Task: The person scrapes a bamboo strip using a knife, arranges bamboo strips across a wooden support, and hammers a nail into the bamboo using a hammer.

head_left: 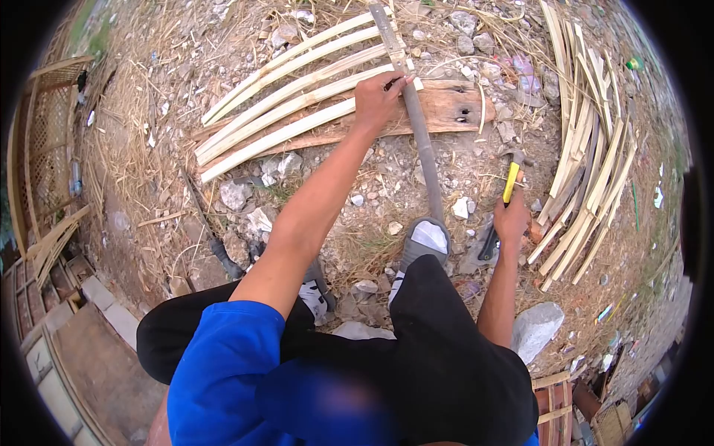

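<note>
My left hand is closed in a pinch against the long dark strip; what sits between its fingertips is too small to make out. This strip lies across the right ends of several pale split-wood slats, and its near end reaches my right shoe. Under the lower slats is a weathered brown board with dark holes at its right end. Low over the ground on the right, my right hand grips a hammer with a yellow and black handle, its metal head pointing away from me.
A pile of split slats lies at right. A black-handled tool rests by my left foot, and another dark handle beside my right hand. Large rocks and rubble cover the ground. A woven lattice panel stands at far left.
</note>
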A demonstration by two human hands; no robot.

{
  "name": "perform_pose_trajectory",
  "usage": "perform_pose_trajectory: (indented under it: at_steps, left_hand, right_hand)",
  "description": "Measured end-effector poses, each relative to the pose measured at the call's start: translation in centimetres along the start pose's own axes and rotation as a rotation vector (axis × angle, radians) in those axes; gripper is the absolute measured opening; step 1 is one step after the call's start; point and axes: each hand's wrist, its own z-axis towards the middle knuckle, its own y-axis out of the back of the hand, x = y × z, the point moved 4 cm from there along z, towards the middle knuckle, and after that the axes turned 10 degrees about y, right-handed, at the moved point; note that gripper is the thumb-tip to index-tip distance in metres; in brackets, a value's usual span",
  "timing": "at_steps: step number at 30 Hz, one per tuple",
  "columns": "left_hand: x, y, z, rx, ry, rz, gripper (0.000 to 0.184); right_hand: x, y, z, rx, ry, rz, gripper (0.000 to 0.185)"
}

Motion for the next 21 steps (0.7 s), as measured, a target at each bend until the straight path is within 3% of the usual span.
perform_pose_trajectory:
  at_steps: [4,7,8,11,17,18,21]
  left_hand:
    - [0.1,0.0,0.3,0.003,0.068,0.024,0.027]
    - [0.4,-0.2,0.4,-0.042,-0.012,0.004,0.027]
    - [0.6,-0.3,0.4,-0.037,-0.008,-0.008,0.027]
    - [0.4,-0.1,0.3,-0.03,-0.008,-0.023,0.027]
    - [0.1,0.0,-0.1,-0.022,-0.015,-0.026,0.024]
    - [0.1,0.2,-0.1,-0.018,0.002,-0.032,0.023]
    - [0.3,0.3,-0.2,-0.005,0.03,-0.041,0.022]
  right_hand:
    - [-1.7,-0.7,0.3,-0.033,-0.002,0.119,0.044]
    - [-3.7,-0.8,1.0,-0.031,-0.068,0.239,0.042]
    - [-3.9,-0.4,0.9,-0.072,0.0,0.239,0.041]
    - [-1.5,1.5,0.6,-0.107,-0.105,0.325,0.043]
    - [3.5,3.6,0.7,-0.264,0.141,0.381,0.043]
    - [5.9,4.8,0.6,-0.128,0.016,0.458,0.041]
    - [8.8,4.1,1.0,-0.115,0.167,0.592,0.04]
